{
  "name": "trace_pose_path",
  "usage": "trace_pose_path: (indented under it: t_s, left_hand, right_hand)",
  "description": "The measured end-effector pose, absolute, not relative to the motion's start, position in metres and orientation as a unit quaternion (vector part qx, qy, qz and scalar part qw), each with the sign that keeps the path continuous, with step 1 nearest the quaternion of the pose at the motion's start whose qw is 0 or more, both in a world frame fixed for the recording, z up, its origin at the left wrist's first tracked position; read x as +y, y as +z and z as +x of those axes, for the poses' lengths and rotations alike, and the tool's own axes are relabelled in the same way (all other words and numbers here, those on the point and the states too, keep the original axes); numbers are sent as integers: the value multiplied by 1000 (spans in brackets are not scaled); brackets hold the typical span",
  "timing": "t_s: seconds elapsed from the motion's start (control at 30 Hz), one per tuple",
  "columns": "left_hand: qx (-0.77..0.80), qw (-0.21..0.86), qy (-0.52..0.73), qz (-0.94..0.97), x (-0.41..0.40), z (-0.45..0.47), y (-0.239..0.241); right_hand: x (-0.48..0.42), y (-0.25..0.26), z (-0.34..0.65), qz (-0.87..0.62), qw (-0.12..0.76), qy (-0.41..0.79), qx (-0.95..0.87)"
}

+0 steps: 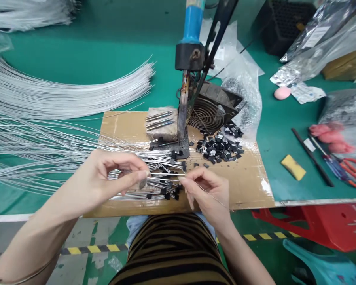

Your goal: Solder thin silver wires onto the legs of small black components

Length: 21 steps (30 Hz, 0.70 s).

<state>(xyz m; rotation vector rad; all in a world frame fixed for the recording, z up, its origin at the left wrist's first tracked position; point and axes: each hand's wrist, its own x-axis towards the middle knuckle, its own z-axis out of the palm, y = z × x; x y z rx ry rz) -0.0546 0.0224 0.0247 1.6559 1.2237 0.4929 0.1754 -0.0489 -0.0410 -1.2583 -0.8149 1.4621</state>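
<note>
My left hand (121,174) pinches thin white wires (164,174) between thumb and forefinger. They stretch across to my right hand (206,188), whose thumb and forefinger are closed on their other end. A thin strand runs from there over my right palm. Just beneath both hands lie bundled wires (130,196) with small black connectors (167,194) on their ends. Behind them a soldering iron (192,23) with a blue handle is clamped upright, tip down, over a dark metal base. Whatever is at the very tips of my fingers is too small to make out.
Loose black connectors (219,148) are heaped on the cardboard (246,186) beside a small fan (207,113). Metal rods lie on a block (163,132). A large bundle of white wires (77,97) is at left. Scissors (354,172) and a yellow sponge (293,167) lie right.
</note>
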Motion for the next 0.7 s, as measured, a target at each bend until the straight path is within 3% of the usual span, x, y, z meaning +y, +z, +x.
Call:
trace_pose_path:
  t_s: [0.23, 0.43, 0.57, 0.7]
  left_hand:
    - [509, 478, 180, 692, 17, -53, 18]
    - [573, 315, 238, 718, 4, -51, 20]
    - [460, 274, 252, 806, -7, -29, 18]
    - [403, 305, 225, 833, -11, -8, 10]
  right_hand:
    - [-47, -40, 178, -524, 492, 579, -383]
    - [-50, -42, 182, -531, 494, 515, -457]
    - [-51, -42, 184, -521, 474, 505, -499]
    - [-55, -47, 187, -522, 468, 489, -519]
